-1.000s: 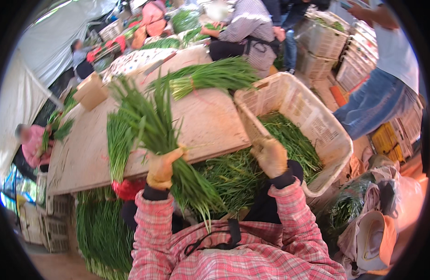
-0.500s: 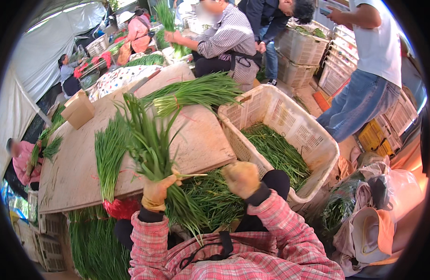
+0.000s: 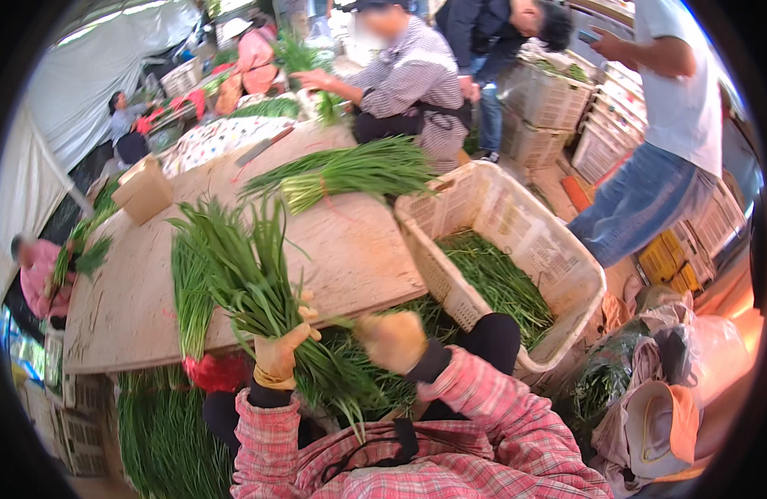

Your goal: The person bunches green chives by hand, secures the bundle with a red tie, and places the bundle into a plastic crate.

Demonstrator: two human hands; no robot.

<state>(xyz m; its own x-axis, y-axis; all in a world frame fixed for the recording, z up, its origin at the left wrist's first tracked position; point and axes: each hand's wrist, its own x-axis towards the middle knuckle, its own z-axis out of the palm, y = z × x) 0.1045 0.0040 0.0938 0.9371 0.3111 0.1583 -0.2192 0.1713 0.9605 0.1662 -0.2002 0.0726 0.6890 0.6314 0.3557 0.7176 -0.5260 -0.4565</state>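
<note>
My left hand (image 3: 277,359), in a yellowish work glove, is closed round the stems of a loose bunch of garlic chives (image 3: 249,279). The leaves fan up over the board's near edge, and the other ends hang down toward my lap. To the right of the bunch is my right hand (image 3: 393,341), gloved too and blurred by motion, its fingers curled closed. A pale green streak reaches from it toward the bunch; what it holds cannot be made out. Beside the held bunch, more chives (image 3: 192,291) lie on the wooden board (image 3: 350,249).
Tied chives (image 3: 354,175) and a knife (image 3: 265,146) lie farther back on the board. A white plastic crate (image 3: 579,287) with loose greens stands at right. Loose leaves (image 3: 383,378) lie below my hands, and a red bundle (image 3: 213,372) sits under the board's edge. Several people are nearby.
My right hand has moved left and down, closer to the bunch. The held chives have tilted left. Across the board, a co-worker's raised bunch has come down.
</note>
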